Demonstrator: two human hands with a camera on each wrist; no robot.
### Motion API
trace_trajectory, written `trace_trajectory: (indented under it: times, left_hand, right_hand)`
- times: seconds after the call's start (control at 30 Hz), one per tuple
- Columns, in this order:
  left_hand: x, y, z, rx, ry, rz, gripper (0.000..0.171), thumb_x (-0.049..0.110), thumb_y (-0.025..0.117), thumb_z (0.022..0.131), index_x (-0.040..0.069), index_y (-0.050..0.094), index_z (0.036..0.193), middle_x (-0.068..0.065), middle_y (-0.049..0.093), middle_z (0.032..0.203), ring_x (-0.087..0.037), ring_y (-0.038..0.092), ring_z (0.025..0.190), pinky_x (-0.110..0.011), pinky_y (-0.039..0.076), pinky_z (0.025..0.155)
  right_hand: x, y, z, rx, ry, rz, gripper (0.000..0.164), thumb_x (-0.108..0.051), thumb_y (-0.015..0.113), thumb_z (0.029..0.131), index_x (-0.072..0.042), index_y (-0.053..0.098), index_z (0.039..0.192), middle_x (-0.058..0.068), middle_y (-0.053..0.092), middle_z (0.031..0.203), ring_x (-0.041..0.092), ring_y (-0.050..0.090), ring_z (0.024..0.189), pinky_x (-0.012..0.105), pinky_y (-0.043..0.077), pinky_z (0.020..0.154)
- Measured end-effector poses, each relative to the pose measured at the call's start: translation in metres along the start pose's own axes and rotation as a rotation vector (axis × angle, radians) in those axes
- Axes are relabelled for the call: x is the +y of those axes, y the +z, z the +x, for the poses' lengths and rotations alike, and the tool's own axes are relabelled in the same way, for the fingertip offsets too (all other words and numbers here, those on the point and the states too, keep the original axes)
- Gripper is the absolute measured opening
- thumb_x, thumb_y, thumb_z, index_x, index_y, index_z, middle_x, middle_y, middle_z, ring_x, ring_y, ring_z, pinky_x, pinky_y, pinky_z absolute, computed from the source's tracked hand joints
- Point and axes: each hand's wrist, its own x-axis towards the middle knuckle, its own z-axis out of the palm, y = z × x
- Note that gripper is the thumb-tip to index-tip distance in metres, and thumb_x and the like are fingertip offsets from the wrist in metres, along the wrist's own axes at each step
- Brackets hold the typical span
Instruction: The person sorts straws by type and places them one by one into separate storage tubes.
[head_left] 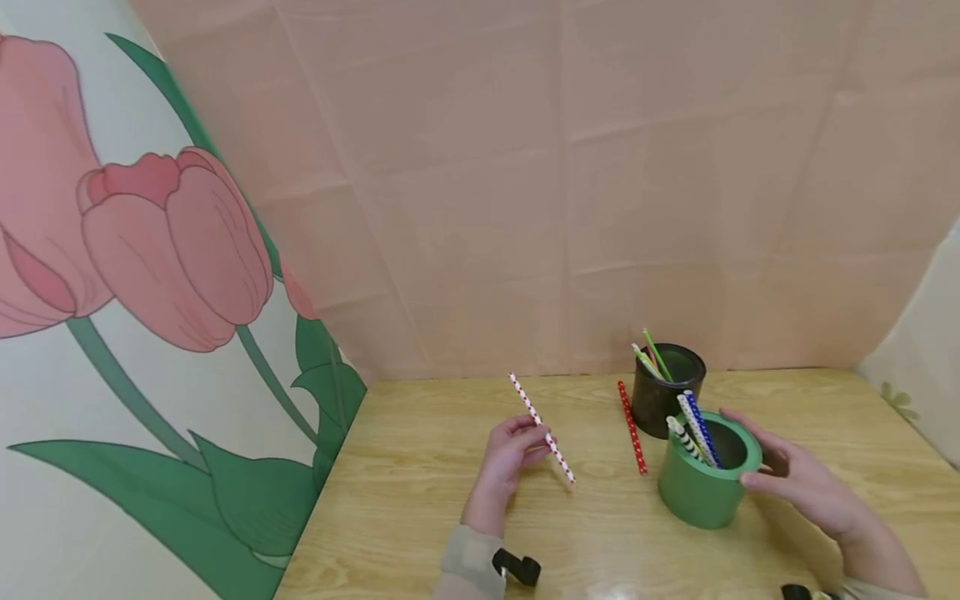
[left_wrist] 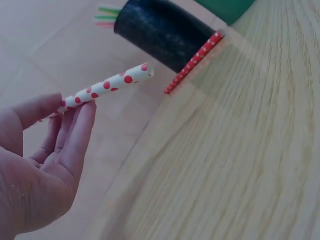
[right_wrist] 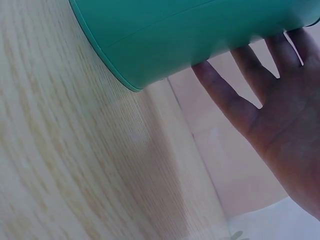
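Note:
My left hand point(head_left: 512, 452) pinches a white paper straw with red dots point(head_left: 529, 407) between thumb and fingers, and holds it slanted over the table. In the left wrist view one open end of this straw point(left_wrist: 112, 84) points toward the black cup. My right hand point(head_left: 806, 487) holds the green cup point(head_left: 700, 496) from its right side, thumb near the front rim and fingers around the back. Fingertips press the cup's wall point(right_wrist: 165, 47) in the right wrist view. Blue-patterned and black-striped straws point(head_left: 686, 439) lean inside the green cup.
A black cup point(head_left: 649, 408) with green, yellow and pink straws point(head_left: 659, 357) stands just behind the green one. A red straw with white dots point(head_left: 632, 427) lies on the wooden table point(head_left: 382, 467) left of the cups. A pinkish cloth point(head_left: 465, 208) hangs at the back.

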Motion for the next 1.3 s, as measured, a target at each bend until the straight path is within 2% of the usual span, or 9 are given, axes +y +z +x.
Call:
trace_trajectory:
  times: [0.2,0.33,0.5,0.7,0.8,0.97,1.07,1.3]
  left_hand:
    - [0.006,0.012,-0.004,-0.055,0.043,-0.036,0.019,-0.001,0.073,0.097,-0.005,0.064,0.113,-0.014,0.076,0.099,-0.026,0.078,0.09,-0.044,0.065,0.091]
    - [0.01,0.021,-0.008,-0.065,0.064,-0.038,0.019,0.005,0.072,0.101,-0.004,0.064,0.115,-0.015,0.077,0.099,-0.025,0.078,0.089,-0.045,0.065,0.09]
    - [0.015,0.034,-0.013,-0.077,0.122,-0.04,0.015,0.004,0.071,0.102,-0.004,0.065,0.112,-0.015,0.076,0.099,-0.027,0.079,0.09,-0.046,0.065,0.09]
    - [0.024,0.061,-0.015,-0.132,0.214,-0.072,0.008,-0.002,0.073,0.099,0.001,0.067,0.104,-0.009,0.073,0.094,-0.024,0.078,0.089,-0.047,0.065,0.09]
    - [0.031,0.076,-0.016,-0.148,0.249,-0.092,0.01,-0.004,0.074,0.097,0.003,0.067,0.101,-0.008,0.072,0.093,-0.022,0.078,0.087,-0.048,0.066,0.089]
    - [0.041,0.097,-0.02,-0.167,0.325,-0.116,0.018,-0.007,0.071,0.097,0.008,0.071,0.107,-0.006,0.073,0.095,-0.025,0.079,0.086,-0.049,0.066,0.086]
    - [0.046,0.107,-0.022,-0.171,0.366,-0.13,0.021,-0.009,0.07,0.097,0.008,0.071,0.11,-0.004,0.073,0.096,-0.024,0.079,0.086,-0.048,0.067,0.084]
    - [0.058,0.129,-0.026,-0.18,0.398,-0.154,0.012,-0.001,0.07,0.101,-0.002,0.068,0.112,-0.003,0.073,0.095,-0.019,0.077,0.086,-0.043,0.067,0.082]
  right_hand:
    - [-0.003,0.001,0.001,-0.023,-0.017,-0.002,0.084,0.009,0.066,0.097,-0.01,0.028,0.17,-0.025,0.04,0.162,-0.011,0.042,0.137,0.009,0.041,0.098]
    - [-0.003,0.001,0.001,-0.022,0.002,0.013,0.085,0.008,0.066,0.097,-0.013,0.028,0.17,-0.026,0.04,0.162,-0.012,0.041,0.137,0.009,0.041,0.098]
    - [-0.001,0.002,-0.001,-0.017,0.006,0.009,0.085,0.008,0.067,0.096,-0.012,0.029,0.17,-0.026,0.041,0.161,-0.011,0.043,0.136,0.009,0.041,0.099]
    - [-0.001,0.0,-0.001,-0.02,-0.003,-0.002,0.085,0.008,0.067,0.097,-0.012,0.028,0.17,-0.026,0.041,0.16,-0.01,0.044,0.135,0.011,0.043,0.098]
    - [-0.002,0.001,0.0,-0.011,-0.008,-0.008,0.086,0.008,0.067,0.096,-0.012,0.029,0.17,-0.025,0.043,0.16,-0.008,0.045,0.135,0.011,0.043,0.098]
    - [-0.003,0.001,0.0,-0.01,-0.012,-0.017,0.086,0.008,0.068,0.096,-0.012,0.029,0.17,-0.026,0.042,0.16,-0.009,0.044,0.136,0.01,0.042,0.099]
    - [-0.002,0.0,0.0,-0.009,-0.013,-0.02,0.086,0.007,0.068,0.096,-0.013,0.029,0.17,-0.026,0.042,0.16,-0.008,0.044,0.137,0.01,0.041,0.1]
    - [-0.001,0.001,0.002,-0.004,-0.017,0.001,0.086,0.009,0.068,0.095,-0.011,0.03,0.169,-0.024,0.044,0.16,-0.009,0.045,0.136,0.009,0.042,0.099]
